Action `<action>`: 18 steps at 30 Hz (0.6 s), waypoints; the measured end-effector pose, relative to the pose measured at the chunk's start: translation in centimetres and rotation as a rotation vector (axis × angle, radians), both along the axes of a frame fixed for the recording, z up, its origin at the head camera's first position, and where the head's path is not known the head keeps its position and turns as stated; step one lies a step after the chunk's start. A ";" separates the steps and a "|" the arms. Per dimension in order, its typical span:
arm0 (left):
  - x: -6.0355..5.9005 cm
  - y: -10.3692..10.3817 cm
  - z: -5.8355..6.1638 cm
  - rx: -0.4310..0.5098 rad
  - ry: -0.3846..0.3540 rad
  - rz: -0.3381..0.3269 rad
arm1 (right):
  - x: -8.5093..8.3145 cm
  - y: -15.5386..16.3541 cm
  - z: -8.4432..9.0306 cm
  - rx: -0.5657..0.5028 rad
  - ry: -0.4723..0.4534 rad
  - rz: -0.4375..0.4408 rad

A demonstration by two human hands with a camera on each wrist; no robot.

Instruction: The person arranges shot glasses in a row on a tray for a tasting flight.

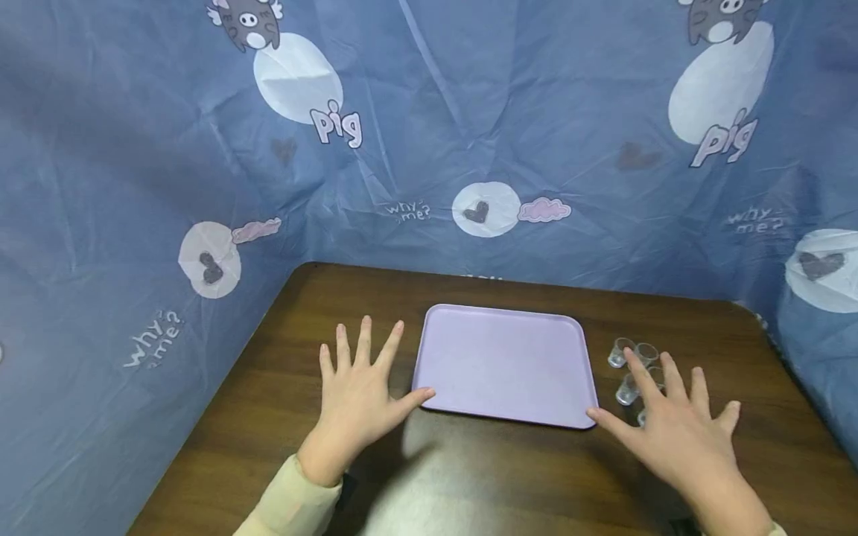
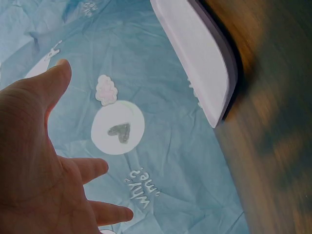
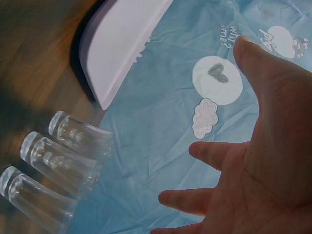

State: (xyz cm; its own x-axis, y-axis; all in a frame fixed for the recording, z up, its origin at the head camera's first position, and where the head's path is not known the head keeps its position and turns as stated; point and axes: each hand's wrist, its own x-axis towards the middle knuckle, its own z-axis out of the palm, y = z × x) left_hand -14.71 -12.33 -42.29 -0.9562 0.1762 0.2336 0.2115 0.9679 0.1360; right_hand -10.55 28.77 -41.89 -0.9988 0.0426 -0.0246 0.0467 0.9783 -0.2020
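Note:
A flat lilac tray (image 1: 506,365) with rounded corners lies on the wooden table. To its left my left hand (image 1: 355,398) is spread wide, palm down and holding nothing, with the thumb overlapping the tray's left edge in the head view. My right hand (image 1: 687,439), also spread and bare, hovers at the right, its thumb by the tray's near right corner. Several small clear shot glasses (image 1: 626,388) stand right of the tray, partly hidden behind the right hand's fingers. In the right wrist view, three of these glasses (image 3: 61,163) appear in a row.
The dark wooden table (image 1: 268,424) has rounded far corners. A blue cloth (image 1: 415,149) printed with pigs, hearts and lettering hangs along the back and both sides, right up to the table's edges.

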 end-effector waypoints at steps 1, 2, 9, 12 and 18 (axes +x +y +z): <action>0.0 0.0 0.0 0.005 -0.003 0.000 | 0.0 0.0 0.0 -0.001 -0.002 -0.002; 0.0 0.1 -0.1 0.010 -0.010 -0.001 | 0.0 0.0 -0.1 -0.001 0.000 -0.002; -0.1 0.1 -0.3 0.074 -0.059 -0.024 | 0.5 0.2 -0.5 -0.012 0.054 -0.016; -0.3 0.0 -0.4 0.134 -0.080 -0.054 | 0.6 0.4 -0.6 -0.014 0.080 -0.022; -1.2 -0.2 -0.6 0.371 -0.181 -0.135 | 0.9 0.9 -1.1 -0.041 0.111 -0.045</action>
